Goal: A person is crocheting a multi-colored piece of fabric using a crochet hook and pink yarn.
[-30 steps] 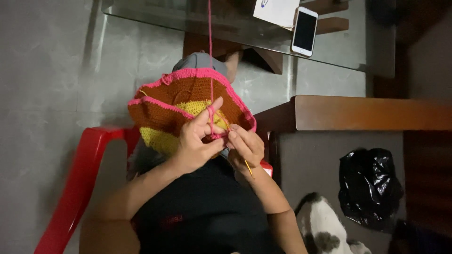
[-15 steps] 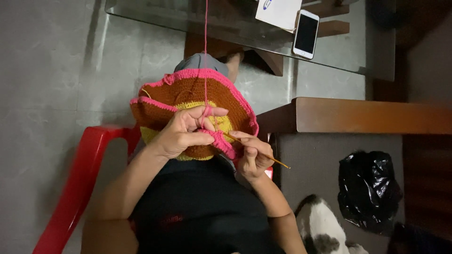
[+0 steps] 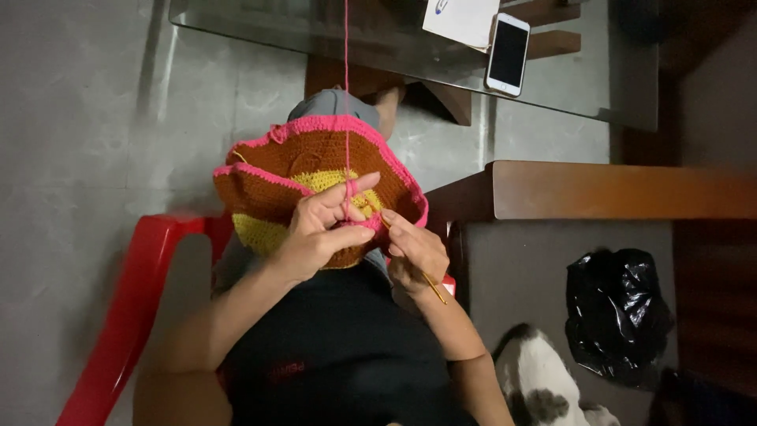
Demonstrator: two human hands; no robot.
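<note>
left hand (image 3: 323,229) pinches ruffled crochet piece (image 3: 307,170), pink yarn (image 3: 345,95); right hand (image 3: 416,252) grips thin hook (image 3: 430,282)

A phone, a paper and a bag around the glass table

A slim white-framed smartphone with a dark, unlit screen (image 3: 508,54) lies flat on the glass tabletop (image 3: 568,87) near the top of the view. Just beside it on its left lies a white sheet of paper with a small blue mark (image 3: 461,17), its corner touching the smartphone. A crumpled glossy black plastic bag (image 3: 617,314) sits on the floor at lower right.
</note>
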